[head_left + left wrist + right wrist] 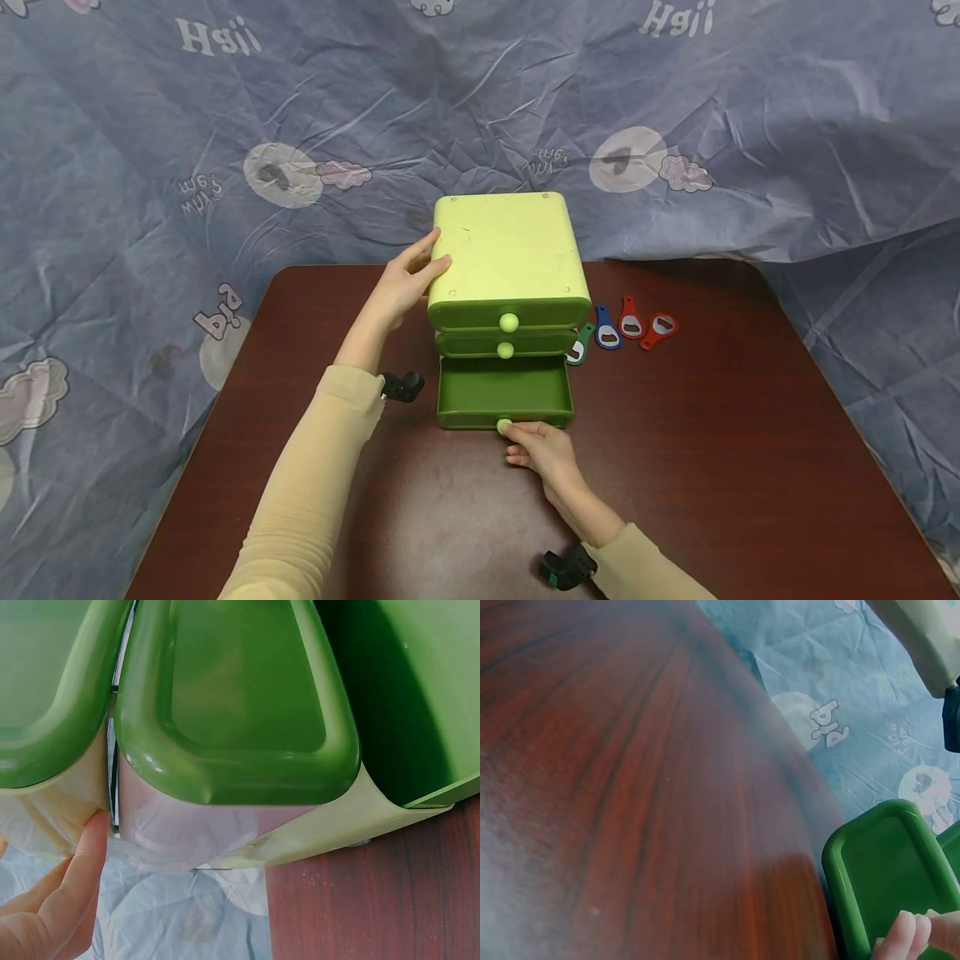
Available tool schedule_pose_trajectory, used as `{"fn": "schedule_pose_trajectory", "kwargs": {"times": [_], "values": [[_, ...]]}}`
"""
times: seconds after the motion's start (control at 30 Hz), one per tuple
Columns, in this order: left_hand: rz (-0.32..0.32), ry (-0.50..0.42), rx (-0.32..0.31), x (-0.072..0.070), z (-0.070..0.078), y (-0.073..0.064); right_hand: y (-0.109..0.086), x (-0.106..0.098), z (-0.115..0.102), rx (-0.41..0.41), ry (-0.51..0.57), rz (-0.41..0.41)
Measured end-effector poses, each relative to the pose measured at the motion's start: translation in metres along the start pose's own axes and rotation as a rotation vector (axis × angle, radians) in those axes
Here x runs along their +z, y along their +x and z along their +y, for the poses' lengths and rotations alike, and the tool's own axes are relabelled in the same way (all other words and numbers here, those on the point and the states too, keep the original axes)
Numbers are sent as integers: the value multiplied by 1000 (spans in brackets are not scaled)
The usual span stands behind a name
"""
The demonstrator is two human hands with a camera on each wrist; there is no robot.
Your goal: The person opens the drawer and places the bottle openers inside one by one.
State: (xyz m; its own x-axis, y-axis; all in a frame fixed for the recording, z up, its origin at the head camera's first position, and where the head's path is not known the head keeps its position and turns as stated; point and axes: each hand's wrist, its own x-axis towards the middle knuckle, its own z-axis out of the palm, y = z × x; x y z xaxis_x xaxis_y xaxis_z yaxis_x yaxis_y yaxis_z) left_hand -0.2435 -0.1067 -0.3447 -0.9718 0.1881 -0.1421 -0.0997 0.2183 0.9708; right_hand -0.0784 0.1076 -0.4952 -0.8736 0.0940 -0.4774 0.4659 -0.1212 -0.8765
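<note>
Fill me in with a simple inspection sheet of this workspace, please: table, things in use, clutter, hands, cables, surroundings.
Surface: dark reddish-brown table, shiny near the front.
Things in use: yellow-and-green chest; bottom drawer pulled out, nothing seen inside; top drawer and middle drawer look closed.
Clutter: bottle openers right of the chest: one green, one blue, two red.
Hands: left hand touches the chest's left side and top edge; right hand pinches the bottom drawer's knob.
Cables: nothing seen.
Surroundings: wrinkled, printed blue-grey cloth behind the table.

Wrinkled blue-grey cloth (480, 125) printed with pinkish clouds (343, 174) hangs behind a reddish-brown table (720, 433) catching soft glare (442, 517).
</note>
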Motion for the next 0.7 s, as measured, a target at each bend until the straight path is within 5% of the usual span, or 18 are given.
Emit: {"fn": "schedule_pose_trajectory", "kwargs": {"times": [0.5, 0.7], "values": [[3, -6, 2, 0, 1, -1, -5, 0, 6, -18, 23, -9], [-4, -2, 2, 0, 0, -1, -12, -8, 4, -20, -109, -104]]}}
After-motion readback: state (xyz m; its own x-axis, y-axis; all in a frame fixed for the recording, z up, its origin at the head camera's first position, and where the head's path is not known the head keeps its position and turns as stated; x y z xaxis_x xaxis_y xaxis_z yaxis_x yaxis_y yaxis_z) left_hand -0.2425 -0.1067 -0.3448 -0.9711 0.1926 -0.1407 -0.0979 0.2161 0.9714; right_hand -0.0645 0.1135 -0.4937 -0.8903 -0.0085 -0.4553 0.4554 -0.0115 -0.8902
